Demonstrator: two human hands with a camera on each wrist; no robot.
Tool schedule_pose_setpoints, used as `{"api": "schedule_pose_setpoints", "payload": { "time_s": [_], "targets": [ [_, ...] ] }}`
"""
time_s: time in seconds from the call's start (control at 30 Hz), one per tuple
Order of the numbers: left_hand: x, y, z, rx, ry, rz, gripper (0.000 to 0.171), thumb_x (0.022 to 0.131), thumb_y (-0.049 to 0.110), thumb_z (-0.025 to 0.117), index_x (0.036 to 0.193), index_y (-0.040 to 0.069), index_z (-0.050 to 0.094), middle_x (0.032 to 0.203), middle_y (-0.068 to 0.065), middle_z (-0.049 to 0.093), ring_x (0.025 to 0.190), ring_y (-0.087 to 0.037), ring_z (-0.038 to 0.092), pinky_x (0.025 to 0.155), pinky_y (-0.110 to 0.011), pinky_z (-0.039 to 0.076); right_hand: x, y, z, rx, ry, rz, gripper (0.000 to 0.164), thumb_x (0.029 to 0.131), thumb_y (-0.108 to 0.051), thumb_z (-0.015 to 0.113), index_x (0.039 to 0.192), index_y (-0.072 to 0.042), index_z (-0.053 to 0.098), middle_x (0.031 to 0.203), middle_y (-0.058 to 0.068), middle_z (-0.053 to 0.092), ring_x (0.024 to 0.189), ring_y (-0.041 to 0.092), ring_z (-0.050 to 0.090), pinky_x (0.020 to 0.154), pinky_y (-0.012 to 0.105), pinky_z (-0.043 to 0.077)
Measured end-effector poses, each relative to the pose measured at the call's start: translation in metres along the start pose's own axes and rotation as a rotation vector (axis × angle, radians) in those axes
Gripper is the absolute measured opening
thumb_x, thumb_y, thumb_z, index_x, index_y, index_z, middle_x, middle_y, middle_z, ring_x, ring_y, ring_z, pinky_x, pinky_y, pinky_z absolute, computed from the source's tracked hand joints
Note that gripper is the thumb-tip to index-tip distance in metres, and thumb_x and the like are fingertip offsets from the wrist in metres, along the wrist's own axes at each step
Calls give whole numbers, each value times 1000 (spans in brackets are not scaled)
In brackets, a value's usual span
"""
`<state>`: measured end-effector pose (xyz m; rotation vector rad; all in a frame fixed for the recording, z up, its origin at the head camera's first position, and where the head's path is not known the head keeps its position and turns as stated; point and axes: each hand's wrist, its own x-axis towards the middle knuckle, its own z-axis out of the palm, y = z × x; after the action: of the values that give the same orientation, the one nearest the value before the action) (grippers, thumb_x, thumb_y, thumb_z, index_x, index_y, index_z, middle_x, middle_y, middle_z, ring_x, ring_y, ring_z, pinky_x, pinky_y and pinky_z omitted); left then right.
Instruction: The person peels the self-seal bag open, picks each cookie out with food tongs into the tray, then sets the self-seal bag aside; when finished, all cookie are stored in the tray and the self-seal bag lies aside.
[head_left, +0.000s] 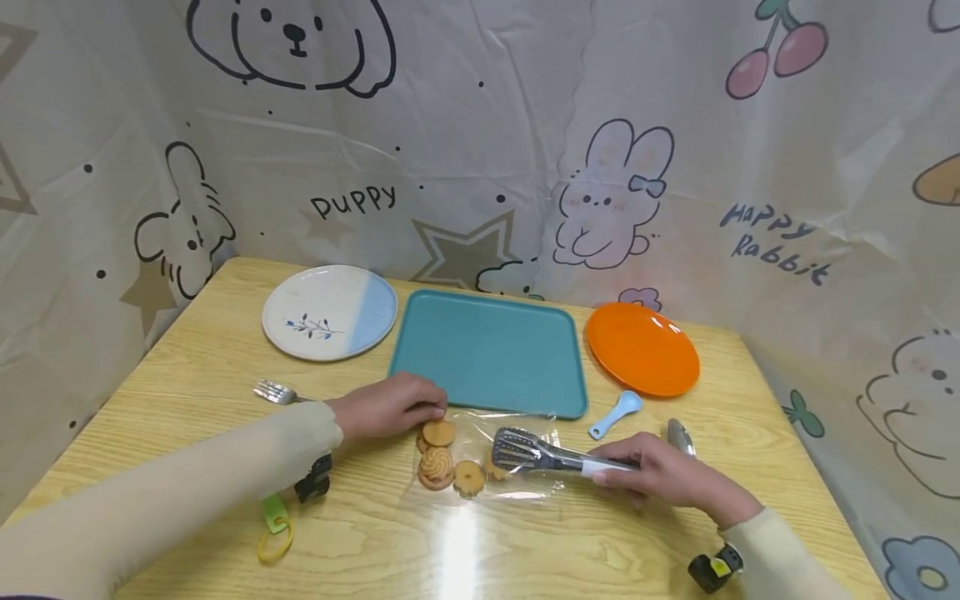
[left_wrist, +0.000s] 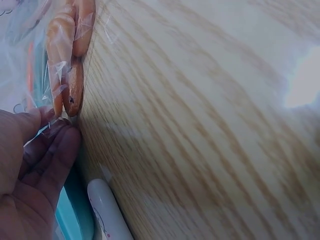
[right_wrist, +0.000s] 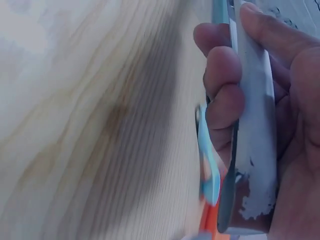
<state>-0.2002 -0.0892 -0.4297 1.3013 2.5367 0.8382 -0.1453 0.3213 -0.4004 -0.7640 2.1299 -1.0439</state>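
Note:
A clear plastic bag (head_left: 536, 496) of several round cookies (head_left: 437, 467) lies on the wooden table in the head view. My left hand (head_left: 390, 406) pinches its left end, thumb against fingers; the left wrist view shows the cookies (left_wrist: 75, 87) through the film right beside the fingertips. My right hand (head_left: 660, 471) grips food tongs (head_left: 551, 457) by the pale handle. Their dark slotted head points left and overlaps the bag's middle and a cookie. In the right wrist view, fingers and thumb wrap around the worn handle (right_wrist: 255, 130).
Behind the bag sits a teal tray (head_left: 491, 350), between a white and blue plate (head_left: 322, 321) and an orange plate (head_left: 645, 350). A light blue spoon (head_left: 618, 412) and a metal spoon (head_left: 680, 437) lie near the right hand. A fork (head_left: 277, 392) and a green tag with a yellow ring (head_left: 276, 537) flank the left forearm.

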Motion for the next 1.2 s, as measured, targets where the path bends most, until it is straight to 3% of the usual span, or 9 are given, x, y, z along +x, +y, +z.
{"api": "schedule_pose_setpoints", "payload": {
  "time_s": [0.27,0.4,0.5,0.6,0.7,0.8,0.93,1.07,1.2],
  "targets": [
    [1,-1,5,-12,0,-2,18,100,18,54,83,16,61,74,9,53,68,-4,43,70,-21,41,-61,10,-29,150,9,93,31,103,-13,47,125,6,55,82,28,55,49,36,34,40,41,36],
    [5,-2,5,-4,2,-3,19,100,19,54,83,16,60,74,10,50,69,-5,43,69,-22,40,-82,9,-56,99,93,96,29,103,-8,45,125,8,54,81,16,60,48,35,35,38,38,35],
    [7,-5,6,5,3,6,19,100,19,54,83,16,59,74,10,50,69,-5,42,69,-22,40,-76,3,-69,-10,227,125,28,102,-14,49,122,3,58,79,8,62,48,28,40,39,34,37],
    [6,-6,5,8,1,8,19,100,19,54,82,15,59,73,9,49,70,-5,42,69,-21,39,-48,-8,-71,-144,333,143,26,99,-23,56,116,-5,63,77,4,62,47,20,46,42,29,42],
    [5,-4,5,10,3,7,19,100,19,54,83,13,59,73,9,49,70,-5,42,70,-21,39,-4,-24,-66,-300,367,122,21,97,-31,59,107,-14,66,77,1,64,50,13,49,47,26,45],
    [3,-4,5,14,12,7,18,100,18,54,83,13,60,74,9,51,70,-5,43,70,-21,40,45,-43,-59,-514,387,85,28,96,-35,60,114,-15,68,95,3,72,69,12,64,64,31,56],
    [2,-6,5,17,15,10,18,100,18,54,84,15,60,75,9,52,71,-5,44,71,-21,41,104,-61,-51,-810,458,82,42,96,-41,58,130,-15,62,121,5,70,99,22,70,85,41,56],
    [0,-6,3,19,15,7,17,100,19,55,84,15,60,76,9,52,72,-5,44,72,-22,41,152,-62,-45,-1059,562,14,40,98,-42,54,131,-20,61,115,3,72,89,23,72,76,40,57],
    [-1,-6,3,26,11,7,17,100,19,55,84,15,61,76,9,53,72,-5,45,72,-21,42,183,-59,-38,-1251,646,-33,33,98,-39,56,125,-21,62,93,3,74,66,20,67,57,35,54]
  ]
}}
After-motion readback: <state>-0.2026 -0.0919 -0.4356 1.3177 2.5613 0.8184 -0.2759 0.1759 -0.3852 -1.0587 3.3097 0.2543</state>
